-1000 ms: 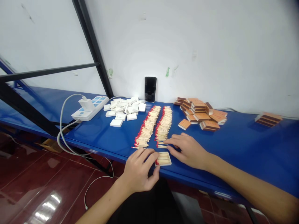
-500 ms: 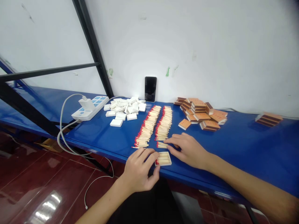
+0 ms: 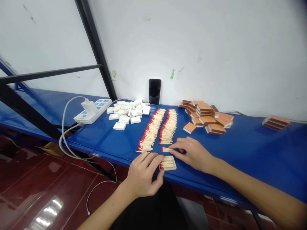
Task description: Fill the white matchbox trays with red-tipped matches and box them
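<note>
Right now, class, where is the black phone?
In the head view, the phone leans against the wall at the table's far edge, just behind the two rows of matches and beside the white trays.

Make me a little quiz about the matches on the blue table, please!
1. True or false: the phone lies flat on the blue table.
2. What does the left hand hold at the table's near edge? A: a white tray with matches in it. B: a brown sleeve. C: a power strip.
3. How many long rows of loose matches lie in the middle of the table?

Key
1. False: it stands upright, leaning on the wall.
2. A
3. Two
</note>
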Demonstrator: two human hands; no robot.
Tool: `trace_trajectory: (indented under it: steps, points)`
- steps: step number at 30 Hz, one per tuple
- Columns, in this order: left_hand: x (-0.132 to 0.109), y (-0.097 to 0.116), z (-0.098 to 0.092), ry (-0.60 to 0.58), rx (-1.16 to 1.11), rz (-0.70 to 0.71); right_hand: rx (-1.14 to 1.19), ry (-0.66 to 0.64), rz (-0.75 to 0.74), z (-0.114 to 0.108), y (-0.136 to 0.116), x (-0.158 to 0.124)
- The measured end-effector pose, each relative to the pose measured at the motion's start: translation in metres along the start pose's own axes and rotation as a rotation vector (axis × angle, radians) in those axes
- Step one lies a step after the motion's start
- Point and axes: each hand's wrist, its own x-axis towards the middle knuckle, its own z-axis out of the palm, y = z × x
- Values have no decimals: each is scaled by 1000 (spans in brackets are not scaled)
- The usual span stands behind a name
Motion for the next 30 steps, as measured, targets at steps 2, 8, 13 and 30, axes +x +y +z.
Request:
trace_trajectory:
  steps: [2,8,13,30]
  points:
    - [0,0,0,-3,-2,0,9,-4,3,0,0,0]
    - [0,0,0,-4,1,2,59,-8,-4,-2,-1,1]
    - [1,0,0,5,9,6,73,-23,-12,-3,-1,2]
    - [1,-1,1,10,11,13,42,-162,69,-12,-3,0]
